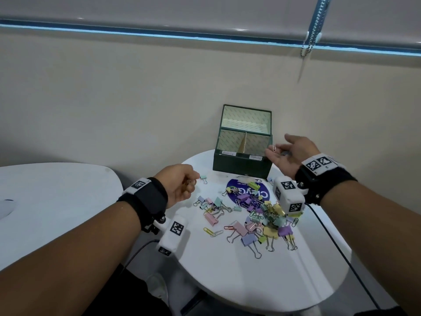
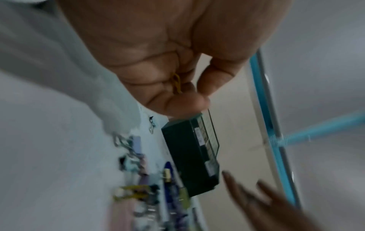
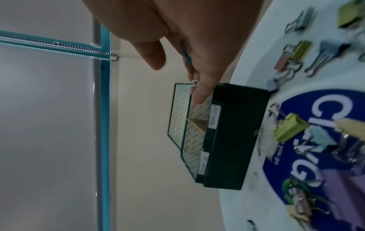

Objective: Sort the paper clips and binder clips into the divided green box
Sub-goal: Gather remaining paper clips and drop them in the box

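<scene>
The dark green box (image 1: 242, 164) stands open at the far edge of the round white table (image 1: 227, 274), a cardboard divider (image 1: 243, 144) splitting it into two labelled compartments. My right hand (image 1: 279, 148) hovers palm-up beside the box's right rim, fingers relaxed. A white paper clip (image 1: 274, 147) lies at its fingertips, and a blue clip (image 3: 186, 55) sits among the fingers. My left hand (image 1: 190, 182) hangs left of the box above the table, curled round a yellow paper clip (image 2: 176, 84). Pastel binder clips and paper clips (image 1: 257, 215) lie heaped in the table's middle.
A blue round sticker (image 1: 248, 190) lies under the heap in front of the box. A single mint binder clip (image 1: 203, 179) sits near my left hand. A black cable (image 1: 337, 247) runs along the table's right side. Another white table (image 1: 57, 190) stands at the left, the wall close behind.
</scene>
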Motion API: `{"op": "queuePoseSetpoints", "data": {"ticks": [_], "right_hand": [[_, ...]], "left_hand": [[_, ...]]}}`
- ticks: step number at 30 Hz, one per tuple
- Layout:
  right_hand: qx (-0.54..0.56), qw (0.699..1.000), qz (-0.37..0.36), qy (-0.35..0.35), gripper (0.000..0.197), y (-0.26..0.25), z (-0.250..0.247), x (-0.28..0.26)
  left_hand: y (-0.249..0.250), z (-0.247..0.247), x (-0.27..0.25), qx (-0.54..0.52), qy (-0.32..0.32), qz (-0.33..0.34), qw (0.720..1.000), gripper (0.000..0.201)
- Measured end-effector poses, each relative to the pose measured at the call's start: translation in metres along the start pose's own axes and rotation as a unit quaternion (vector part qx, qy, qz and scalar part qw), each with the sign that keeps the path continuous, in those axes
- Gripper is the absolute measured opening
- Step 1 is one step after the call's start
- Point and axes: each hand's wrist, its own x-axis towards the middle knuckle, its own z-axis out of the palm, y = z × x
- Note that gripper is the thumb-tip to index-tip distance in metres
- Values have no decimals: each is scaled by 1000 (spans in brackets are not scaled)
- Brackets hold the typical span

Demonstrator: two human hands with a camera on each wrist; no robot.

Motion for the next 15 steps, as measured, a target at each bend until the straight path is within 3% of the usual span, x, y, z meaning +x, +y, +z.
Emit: {"op": "queuePoseSetpoints", "data": {"ticks": [1, 2, 4, 6, 8, 11, 15], "right_hand": [[15, 1000, 1, -17, 57, 0, 2, 1], [29, 999, 2, -35, 70, 1, 3, 3], [46, 997, 7, -68, 93, 4, 4, 5], [40, 995, 15, -93, 108, 7, 6, 5], [30, 993, 24, -108, 113, 9, 11, 2], [29, 994, 18, -107, 108, 9, 15, 0], [68, 993, 26, -92, 101, 7, 7, 3]], "left_hand": [[1, 0, 1, 104, -3, 19, 994, 3], [2, 1, 0, 240, -12, 44, 970, 6], [3, 7, -4, 508, -41, 102, 854, 10], [0, 17, -10, 661, -44, 144, 735, 15], [-4, 27, -12, 723, -34, 162, 670, 20], [-9, 35, -9, 748, -25, 183, 637, 23], [-11, 40, -11, 740, -50, 201, 640, 15]]}}
